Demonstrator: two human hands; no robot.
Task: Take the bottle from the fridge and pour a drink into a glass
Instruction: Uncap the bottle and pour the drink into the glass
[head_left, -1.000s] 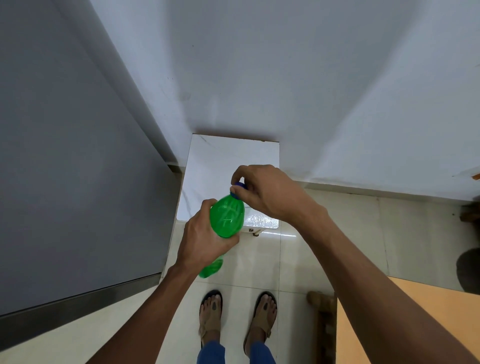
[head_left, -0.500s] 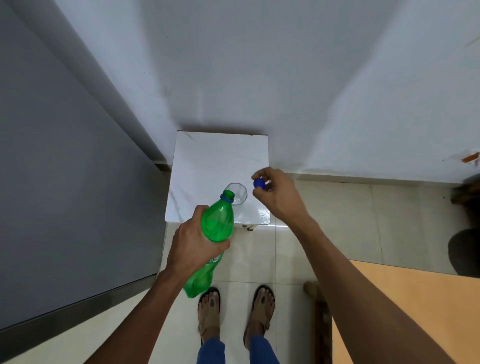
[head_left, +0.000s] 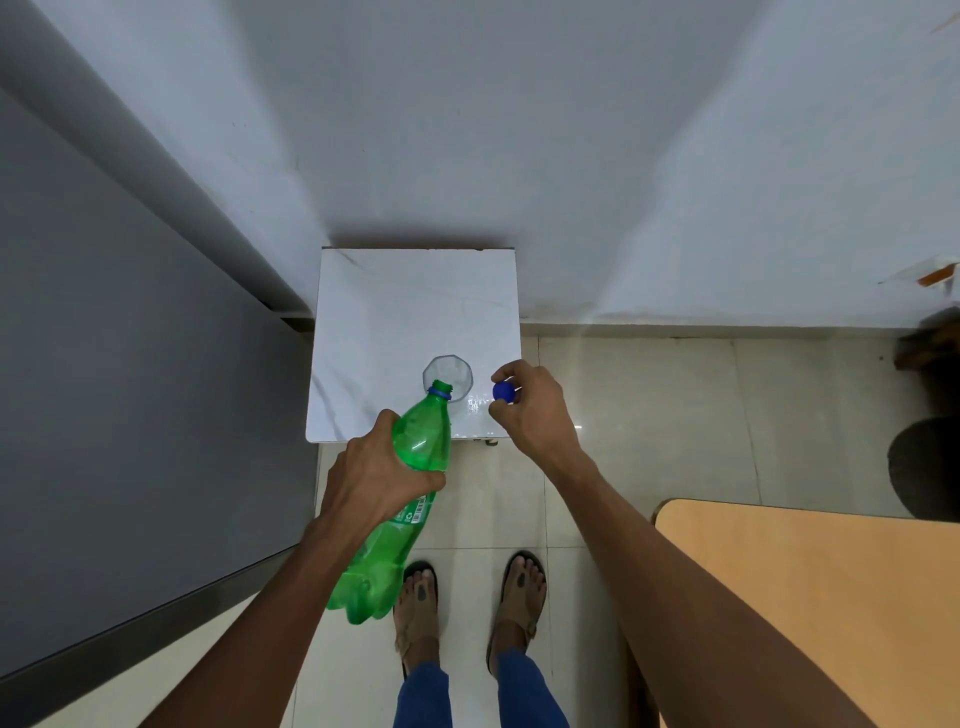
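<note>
- Grey fridge (head_left: 130, 364) wall on my left, white tabletop (head_left: 405, 301) ahead.
- My left hand (head_left: 379, 478) grips the bottle (head_left: 410, 467), uncapped, tilted, mouth over the glass (head_left: 448, 375) rim.
- Pouring step, I judge; next I tip further, slowly, to avoid splashing.
- My right hand (head_left: 530, 410) pinches the cap (head_left: 505, 392) beside the glass.

We note a bottle (head_left: 415, 457) of glossy, translucent green plastic bearing a printed label, with a matt blue plastic cap (head_left: 505, 392). The glass (head_left: 448, 375) is clear and faceted, standing on a smooth, glossy white tabletop (head_left: 395, 306). We record polished pale floor tiles (head_left: 649, 415).
</note>
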